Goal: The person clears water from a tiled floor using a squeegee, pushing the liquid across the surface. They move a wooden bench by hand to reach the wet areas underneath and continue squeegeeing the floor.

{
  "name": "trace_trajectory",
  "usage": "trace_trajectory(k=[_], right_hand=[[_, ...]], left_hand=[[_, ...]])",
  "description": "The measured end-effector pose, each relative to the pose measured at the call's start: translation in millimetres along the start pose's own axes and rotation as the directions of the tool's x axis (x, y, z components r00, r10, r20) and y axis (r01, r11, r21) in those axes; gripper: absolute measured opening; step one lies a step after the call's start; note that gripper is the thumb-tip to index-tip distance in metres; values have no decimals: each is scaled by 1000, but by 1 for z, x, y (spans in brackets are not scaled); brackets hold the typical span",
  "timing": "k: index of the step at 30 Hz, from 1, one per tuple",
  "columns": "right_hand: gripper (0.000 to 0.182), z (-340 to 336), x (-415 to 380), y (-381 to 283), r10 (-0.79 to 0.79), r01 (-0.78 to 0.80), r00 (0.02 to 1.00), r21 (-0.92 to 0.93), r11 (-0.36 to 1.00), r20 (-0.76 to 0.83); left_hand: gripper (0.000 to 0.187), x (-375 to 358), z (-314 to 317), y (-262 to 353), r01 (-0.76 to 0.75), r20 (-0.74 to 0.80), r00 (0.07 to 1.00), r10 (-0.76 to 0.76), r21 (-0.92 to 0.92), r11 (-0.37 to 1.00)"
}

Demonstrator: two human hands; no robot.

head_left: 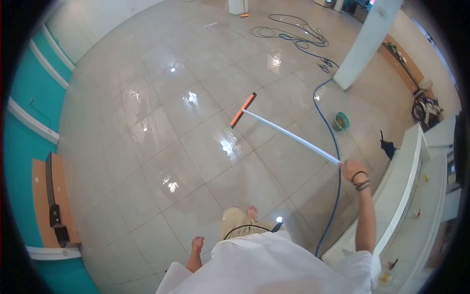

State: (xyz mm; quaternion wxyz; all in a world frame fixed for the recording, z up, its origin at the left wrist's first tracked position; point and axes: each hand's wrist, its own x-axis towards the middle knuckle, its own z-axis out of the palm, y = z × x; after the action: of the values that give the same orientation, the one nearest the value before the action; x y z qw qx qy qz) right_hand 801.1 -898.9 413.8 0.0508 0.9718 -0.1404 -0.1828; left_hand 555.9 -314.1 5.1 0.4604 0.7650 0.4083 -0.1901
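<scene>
My right hand point(353, 170) is wrapped around the end of the pale handle of a floor squeegee point(291, 134), with dark bands on the wrist. The squeegee reaches forward and left, and its orange head with a dark edge rests on the wet tiled floor point(191, 147). Down by my left side, my left hand point(198, 242) is curled closed, and nothing shows in it. It is well apart from the squeegee.
A blue hose point(338, 142) runs along my right and lies in loops farther off near a white pillar point(364, 46). To the right stand a green bucket point(341, 121), a folded dark umbrella point(388, 147) and a white shelf unit point(413, 196). A teal wall point(29, 132) borders the left.
</scene>
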Motion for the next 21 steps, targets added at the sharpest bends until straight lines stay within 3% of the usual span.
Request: trace_trajectory(k=[2, 4, 6, 7, 8, 9, 10, 11, 12, 13, 14, 15, 16, 18, 19, 20, 21], right_hand=[[46, 42, 65, -17, 6, -11, 997, 73, 997, 71], [51, 99, 119, -34, 42, -70, 990, 202, 977, 137], [57, 170, 165, -50, 64, -117, 982, 312, 943, 175], [59, 194, 176, -64, 102, -157, 979, 333, 930, 176], [60, 216, 175, -76, 139, -196, 974, 352, 915, 181], [59, 234, 165, -81, 120, -216, 968, 484, 848, 222], [56, 250, 151, -90, 109, -150, 986, 370, 917, 128], [56, 263, 137, -95, 92, -131, 990, 429, 894, 109], [56, 292, 131, -101, 229, -387, 908, 494, 779, 351], [57, 279, 117, -113, 185, -370, 904, 486, 791, 386], [55, 246, 113, -132, 145, -500, 797, 505, 704, 587], [50, 230, 111, -147, 152, -629, 718, 540, 560, 679], [45, 265, 116, -143, -59, -385, 812, 610, 693, 580], [43, 287, 126, -145, 4, -364, 847, 575, 733, 531], [41, 281, 135, -152, 58, -331, 887, 545, 771, 457], [37, 276, 146, -156, 26, -242, 919, 511, 825, 394], [37, 262, 153, -161, 34, -253, 918, 516, 819, 396]], left_hand=[[29, -11, 6, 3, 33, 15, 999, -32, -43, 999], [30, -6, 18, -14, -97, 75, 993, 89, 119, 988], [30, -26, 27, 22, 168, 30, 985, -168, 17, 986], [30, -25, 31, 38, 196, 47, 979, -198, 44, 980], [30, -13, 42, 34, 145, 87, 984, -156, 121, 982], [29, 1, 50, 34, 105, 121, 984, -128, 180, 978], [29, 18, 59, 39, 56, 158, 983, -93, 227, 972], [29, 35, 64, 53, 27, 186, 980, -76, 253, 967], [29, 50, 65, 66, -2, 211, 976, -60, 283, 959], [29, 70, 64, 84, -43, 235, 971, -34, 315, 948], [29, 96, 63, 110, -90, 253, 967, -1, 345, 934], [28, 119, 60, 135, -138, 271, 962, 33, 377, 916], [29, 145, 53, 164, -198, 295, 953, 72, 424, 884], [29, 207, 37, 242, -188, 256, 963, 85, 412, 892], [33, 233, 31, 282, -61, 129, 991, 42, 141, 988], [29, 271, 26, 314, -193, 86, 980, 180, 175, 965], [26, 282, 12, 375, -266, 72, 963, 260, 89, 960]])
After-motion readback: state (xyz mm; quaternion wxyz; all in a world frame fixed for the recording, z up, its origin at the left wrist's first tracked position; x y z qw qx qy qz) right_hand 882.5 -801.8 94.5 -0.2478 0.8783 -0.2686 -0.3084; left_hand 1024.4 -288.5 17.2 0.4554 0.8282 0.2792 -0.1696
